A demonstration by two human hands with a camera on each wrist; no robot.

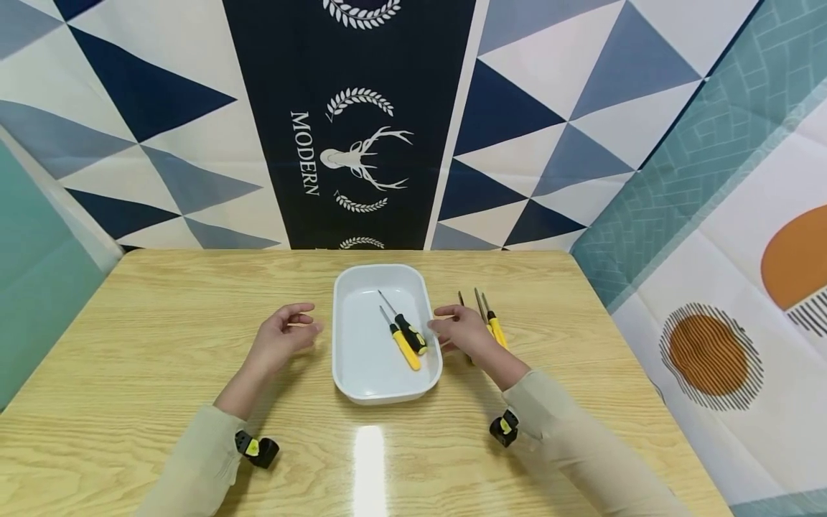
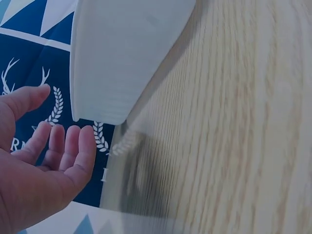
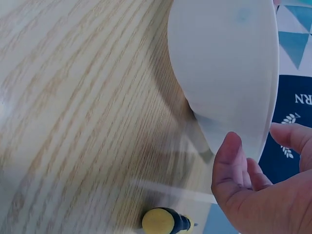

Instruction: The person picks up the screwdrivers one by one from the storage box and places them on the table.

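Note:
A white plastic tray [image 1: 362,323] stands on the wooden table, also seen from its side in the left wrist view. Inside it lie a yellow-handled screwdriver [image 1: 405,348] and a black-and-yellow screwdriver [image 1: 410,334], side by side. My left hand [image 1: 284,336] hovers left of the tray, fingers loosely bent, apart from it and holding nothing. At the right rim is my right hand [image 1: 466,334]; its thumb [image 3: 287,134] touches the rim and its relaxed fingers are beside the outer wall. Behind that hand lie more screwdrivers [image 1: 497,330], partly hidden.
A black-and-yellow handle end [image 3: 158,222] shows near the right hand in the right wrist view. Patterned cloth [image 1: 362,215] hangs behind the table's far edge [image 1: 194,253]. Small black cameras [image 1: 258,451] sit on both wrists.

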